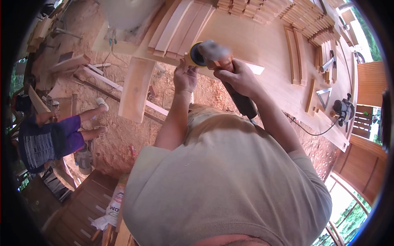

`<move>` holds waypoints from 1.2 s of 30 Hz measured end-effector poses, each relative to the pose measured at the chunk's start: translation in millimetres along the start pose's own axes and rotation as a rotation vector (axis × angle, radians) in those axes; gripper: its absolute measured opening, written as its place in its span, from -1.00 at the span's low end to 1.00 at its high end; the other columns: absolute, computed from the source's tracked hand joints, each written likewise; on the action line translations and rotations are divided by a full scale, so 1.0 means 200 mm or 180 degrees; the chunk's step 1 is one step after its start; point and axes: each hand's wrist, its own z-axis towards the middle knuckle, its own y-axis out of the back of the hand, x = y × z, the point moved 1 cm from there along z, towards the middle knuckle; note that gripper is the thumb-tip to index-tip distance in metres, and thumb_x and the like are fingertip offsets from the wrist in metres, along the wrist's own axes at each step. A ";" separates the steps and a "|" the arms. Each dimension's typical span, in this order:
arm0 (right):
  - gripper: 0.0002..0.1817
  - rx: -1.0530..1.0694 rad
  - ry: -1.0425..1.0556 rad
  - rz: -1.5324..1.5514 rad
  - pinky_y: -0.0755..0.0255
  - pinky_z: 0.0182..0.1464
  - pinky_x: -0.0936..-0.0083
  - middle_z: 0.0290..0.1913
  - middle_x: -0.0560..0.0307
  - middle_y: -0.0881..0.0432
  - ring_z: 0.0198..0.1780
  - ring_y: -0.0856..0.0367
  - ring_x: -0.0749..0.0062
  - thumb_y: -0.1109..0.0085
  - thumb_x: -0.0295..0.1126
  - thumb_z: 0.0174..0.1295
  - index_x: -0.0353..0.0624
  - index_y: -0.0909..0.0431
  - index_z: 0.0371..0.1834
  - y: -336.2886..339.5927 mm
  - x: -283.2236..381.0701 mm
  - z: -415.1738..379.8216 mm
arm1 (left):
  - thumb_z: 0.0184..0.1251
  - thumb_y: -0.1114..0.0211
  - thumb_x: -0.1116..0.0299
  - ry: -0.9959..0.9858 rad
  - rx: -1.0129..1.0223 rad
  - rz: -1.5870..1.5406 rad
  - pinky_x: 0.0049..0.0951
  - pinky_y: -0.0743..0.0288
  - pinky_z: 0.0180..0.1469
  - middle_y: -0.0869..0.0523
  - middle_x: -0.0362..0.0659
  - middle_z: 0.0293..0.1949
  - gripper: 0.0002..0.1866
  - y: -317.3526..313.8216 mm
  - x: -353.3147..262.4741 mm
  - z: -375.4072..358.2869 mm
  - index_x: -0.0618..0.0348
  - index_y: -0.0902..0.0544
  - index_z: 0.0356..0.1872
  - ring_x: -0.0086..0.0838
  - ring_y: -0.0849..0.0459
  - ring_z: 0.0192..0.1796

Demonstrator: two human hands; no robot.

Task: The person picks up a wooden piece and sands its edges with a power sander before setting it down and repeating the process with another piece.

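My right hand (239, 78) grips the dark body of a handheld sander (242, 100). Its yellow-rimmed disc (197, 54) points toward the edge of the wooden workbench (262, 45). My left hand (185, 77) is raised right beside the disc, fingers curled at the pad's edge; whether it pinches a small piece there I cannot tell. A grey-brown blur (214, 49) sits over the tool's head. Both forearms reach out over my tan shirt.
Curved wooden slats (180, 26) and stacks of cut pieces (305, 16) lie on the bench, along with a metal triangle square (324, 96) and a corded power tool (342, 110). A plank (137, 88) leans off the bench edge. Another person in purple shorts (55, 139) sits on the sawdust floor at left.
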 end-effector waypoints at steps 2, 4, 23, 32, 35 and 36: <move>-0.49 -0.0086 -0.0033 -0.0031 -0.50 -0.09 0.45 -0.24 0.09 -0.68 -0.20 -0.63 0.45 -0.37 -0.09 0.11 -0.26 -0.58 -0.01 0.05 -0.06 -0.02 | 0.58 -0.02 0.09 0.0001 -0.0080 0.0112 -0.11 -0.39 0.39 -0.63 -0.01 0.15 -0.53 -0.01 -0.01 -0.01 0.32 -0.47 0.20 -0.25 -0.58 0.25; -0.48 -0.0177 -0.0077 -0.0066 -0.49 -0.05 0.44 -0.22 0.07 -0.69 -0.17 -0.64 0.43 -0.37 -0.09 0.11 -0.26 -0.59 0.01 0.11 -0.16 -0.05 | 0.59 -0.01 0.10 0.0012 -0.0161 0.0220 -0.13 -0.45 0.34 -0.64 -0.01 0.13 -0.54 -0.03 -0.02 -0.03 0.31 -0.48 0.20 -0.25 -0.59 0.23; -0.41 -0.2236 -0.1367 0.0154 -0.50 -0.19 0.45 -0.28 0.01 -0.69 -0.26 -0.66 0.40 -0.32 -0.03 0.09 -0.40 -0.61 -0.07 0.72 -0.89 -0.52 | 0.60 0.07 0.05 -0.0108 -0.0732 0.0226 -0.21 -0.52 0.33 -0.63 0.01 0.14 -0.50 0.20 -0.04 -0.07 0.31 -0.50 0.18 -0.22 -0.60 0.22; -0.58 -0.2213 -0.0928 0.2292 -0.53 -0.27 0.42 -0.35 0.15 -0.60 -0.35 -0.62 0.42 -0.31 -0.23 0.20 -0.27 -0.52 0.02 0.54 -0.79 -0.77 | 0.46 -0.21 0.02 -0.0166 -0.1028 0.2751 -0.39 -0.69 -0.12 -0.71 -0.17 -0.18 -0.57 0.41 -0.06 -0.11 0.27 -0.60 -0.07 -0.38 -0.72 -0.15; -0.59 -0.2111 -0.0957 0.1652 -0.50 -0.22 0.47 -0.29 0.15 -0.63 -0.31 -0.60 0.48 -0.34 -0.25 0.15 -0.25 -0.56 -0.01 0.52 -0.85 -0.74 | 0.34 -0.37 0.12 0.1261 -0.1061 0.2784 -0.49 -0.66 -0.32 -0.70 -0.20 -0.24 -0.65 0.34 -0.16 -0.14 0.22 -0.61 -0.13 -0.49 -0.68 -0.30; -0.60 -0.2144 -0.0915 0.1042 -0.48 -0.21 0.49 -0.28 0.15 -0.64 -0.30 -0.59 0.51 -0.34 -0.25 0.14 -0.26 -0.58 -0.02 0.50 -0.85 -0.73 | 0.33 -0.38 0.14 0.2257 -0.0996 0.2280 -0.48 -0.65 -0.32 -0.69 -0.18 -0.26 -0.68 0.32 -0.16 -0.13 0.21 -0.62 -0.16 -0.49 -0.67 -0.32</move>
